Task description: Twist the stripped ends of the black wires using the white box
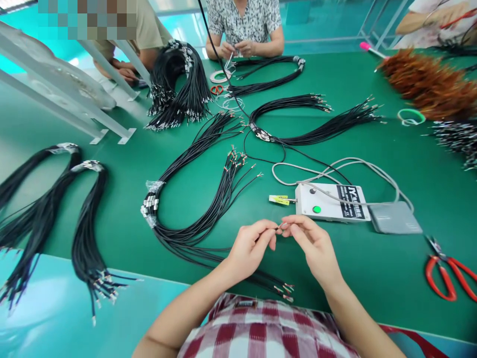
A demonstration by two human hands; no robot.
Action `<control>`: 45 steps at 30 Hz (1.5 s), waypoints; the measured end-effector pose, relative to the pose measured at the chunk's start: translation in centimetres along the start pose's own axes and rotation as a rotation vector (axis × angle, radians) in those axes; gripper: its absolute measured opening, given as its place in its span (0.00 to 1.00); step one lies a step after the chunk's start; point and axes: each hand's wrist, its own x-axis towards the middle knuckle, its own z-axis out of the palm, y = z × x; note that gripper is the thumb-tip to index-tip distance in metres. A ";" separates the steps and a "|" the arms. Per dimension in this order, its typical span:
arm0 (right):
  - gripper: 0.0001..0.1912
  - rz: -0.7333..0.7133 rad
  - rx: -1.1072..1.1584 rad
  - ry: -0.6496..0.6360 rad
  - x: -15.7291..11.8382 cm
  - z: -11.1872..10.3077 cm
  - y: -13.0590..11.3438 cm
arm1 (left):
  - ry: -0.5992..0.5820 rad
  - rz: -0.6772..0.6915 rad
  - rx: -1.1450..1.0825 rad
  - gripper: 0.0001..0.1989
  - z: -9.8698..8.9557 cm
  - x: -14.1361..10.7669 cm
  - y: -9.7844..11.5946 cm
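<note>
As I look down through the head camera, my left grip (249, 250) pinches a black cable end (276, 228) between thumb and fingers, while my right grip (315, 243) is pressed together at the fingertips on its thin wires. That end sits above the counter (372, 278), just in front of the white box (328, 212) and beside the bundle of black cables (186, 232).

From the wearer, the table (391, 273) bears a cable bundle (151, 204) at ten o'clock, a second bundle (263, 133) toward one, a box (328, 200) between one and two, and pliers (442, 257) at three.
</note>
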 end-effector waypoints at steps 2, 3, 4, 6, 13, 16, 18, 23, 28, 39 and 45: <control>0.13 0.011 0.036 0.015 0.2 0.2 0.1 | -0.009 -0.014 -0.004 0.16 0.1 0.0 -0.1; 0.13 0.011 0.043 0.024 0.3 0.2 0.2 | -0.011 -0.020 -0.004 0.16 0.2 0.0 -0.1; 0.12 0.008 0.046 0.031 0.4 0.3 0.2 | -0.013 -0.024 -0.003 0.15 0.2 0.0 0.0; 0.10 -0.006 0.062 0.048 0.6 0.6 0.3 | -0.014 -0.025 0.002 0.15 0.2 0.0 0.1; 0.05 0.037 0.245 0.048 1.2 1.0 0.4 | 0.025 0.031 0.068 0.11 0.4 0.1 0.0; 0.05 0.093 0.323 0.039 1.3 1.0 0.6 | 0.048 0.058 0.125 0.10 0.6 0.1 -0.1; 0.06 0.122 0.357 0.036 1.2 0.9 0.7 | 0.055 0.076 0.155 0.10 0.7 0.1 -0.2; 0.05 0.091 0.302 0.085 0.7 1.0 1.2 | 0.093 0.110 0.184 0.09 0.9 0.1 -0.5; 0.03 0.069 0.294 0.108 0.4 1.4 1.8 | 0.143 0.108 0.180 0.09 1.0 0.1 -0.6; 0.06 0.022 0.262 0.098 0.7 1.6 1.4 | 0.142 0.094 0.176 0.09 1.0 0.0 -0.6; 0.05 0.075 0.371 0.203 0.8 3.2 2.0 | 0.138 -0.021 -0.048 0.10 1.3 -0.1 -1.1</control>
